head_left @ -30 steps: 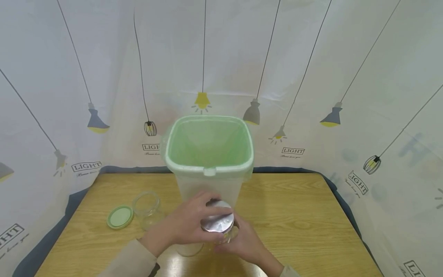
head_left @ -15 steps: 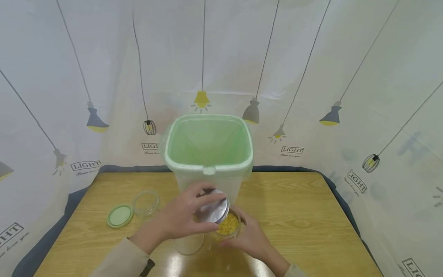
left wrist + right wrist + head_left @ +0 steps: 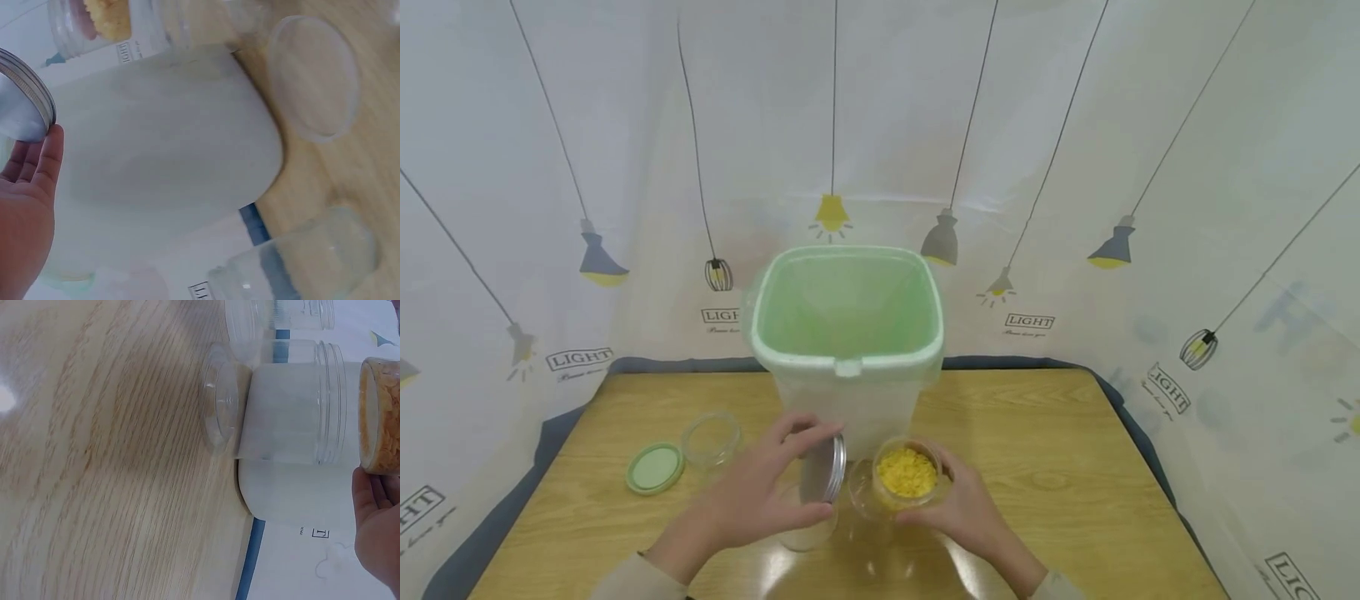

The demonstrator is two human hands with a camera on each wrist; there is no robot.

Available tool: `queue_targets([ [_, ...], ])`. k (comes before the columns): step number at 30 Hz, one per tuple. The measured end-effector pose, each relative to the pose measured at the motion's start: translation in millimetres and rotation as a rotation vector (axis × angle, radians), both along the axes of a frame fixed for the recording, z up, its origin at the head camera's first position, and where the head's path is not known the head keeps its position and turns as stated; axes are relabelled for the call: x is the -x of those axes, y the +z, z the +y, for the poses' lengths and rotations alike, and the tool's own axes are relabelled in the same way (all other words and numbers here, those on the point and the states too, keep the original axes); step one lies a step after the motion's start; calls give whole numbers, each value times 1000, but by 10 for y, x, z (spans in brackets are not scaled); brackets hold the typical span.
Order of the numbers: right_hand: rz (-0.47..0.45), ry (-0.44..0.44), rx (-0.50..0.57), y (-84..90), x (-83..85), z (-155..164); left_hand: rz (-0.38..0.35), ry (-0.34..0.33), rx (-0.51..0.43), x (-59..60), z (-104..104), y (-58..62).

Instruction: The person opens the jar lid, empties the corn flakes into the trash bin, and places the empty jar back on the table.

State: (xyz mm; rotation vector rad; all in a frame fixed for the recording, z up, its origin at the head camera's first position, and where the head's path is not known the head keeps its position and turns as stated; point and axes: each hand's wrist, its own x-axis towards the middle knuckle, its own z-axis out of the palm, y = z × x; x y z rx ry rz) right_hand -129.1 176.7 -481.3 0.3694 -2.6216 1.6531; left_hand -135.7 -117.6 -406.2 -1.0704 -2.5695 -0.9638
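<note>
My left hand (image 3: 748, 500) pinches a silver metal lid (image 3: 829, 468) by its rim, held tilted almost on edge. In the left wrist view its ridged rim shows above the fingertips. My right hand (image 3: 966, 508) grips a small clear container of yellow flakes (image 3: 907, 472) from the side, its mouth uncovered. Under that container, a wide clear jar (image 3: 290, 403) with a threaded neck shows in the right wrist view, apart from the container. Left of it, a clear round piece (image 3: 312, 78) is on the table; its kind is unclear.
Behind the hands stands a tall white bin with a pale green inside (image 3: 850, 367). To the left are a clear glass jar (image 3: 711, 440) and a green-rimmed round lid (image 3: 655, 468). Fabric printed with lamps (image 3: 1060, 167) surrounds the wooden table (image 3: 1045, 483).
The metal lid has come off the flakes' container and moved left with my left hand, turning on edge. My right hand has moved slightly right and up, with the yellow flakes now exposed.
</note>
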Motion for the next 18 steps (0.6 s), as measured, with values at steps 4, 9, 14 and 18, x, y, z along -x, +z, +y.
queue_targets([
  [4, -7, -10, 6, 9, 9, 39, -9, -21, -72, -36, -61, -180],
  [9, -28, -24, 18, 24, 15, 71, -102, -13, -109, -79, -114, -386],
  [14, -30, -41, 9, 12, 10, 113, -248, -17, -156, -126, -150, -588],
  [18, -24, -48, 7, 0, 8, 151, -314, -50, -167, -156, -167, -751],
])
